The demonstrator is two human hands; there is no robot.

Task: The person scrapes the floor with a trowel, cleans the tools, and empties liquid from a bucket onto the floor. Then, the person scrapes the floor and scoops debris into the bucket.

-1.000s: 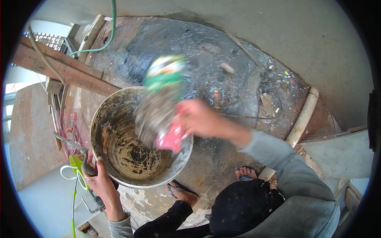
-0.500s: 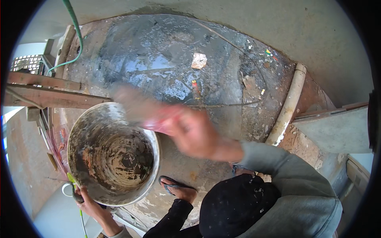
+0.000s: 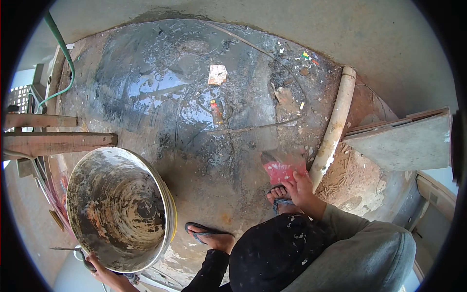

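My left hand (image 3: pixel 106 276) is closed at the near left rim of a large round bucket (image 3: pixel 171 204), its fingers partly hidden. A dark-handled tool with a thin blade (image 3: pixel 65 248), seen nearly edge-on, sticks out from it. Grey and tan residue coats the bucket's inside, and its outer wall shows some yellow. Low over my sandaled foot (image 3: pixel 279 197), my right hand (image 3: pixel 302 190) grips a flat red tool (image 3: pixel 288 167) spotted with white. This tool has a dark, blurred far edge; its exact kind is unclear.
Wooden beams (image 3: pixel 58 142) jut in from the left behind the bucket. A pale pipe (image 3: pixel 335 124) lies at the right, beside leaning grey panels (image 3: pixel 404 141). On the wet grey floor (image 3: pixel 146 112) lie a white chunk (image 3: pixel 217 75), a thin rod (image 3: pixel 258 127) and scraps. A green hose (image 3: pixel 63 53) hangs at upper left.
My right hand has swung from over the bucket's rim to the right, down near my foot, still gripping the red tool. The view has shifted; the left hand stays at the bucket rim.
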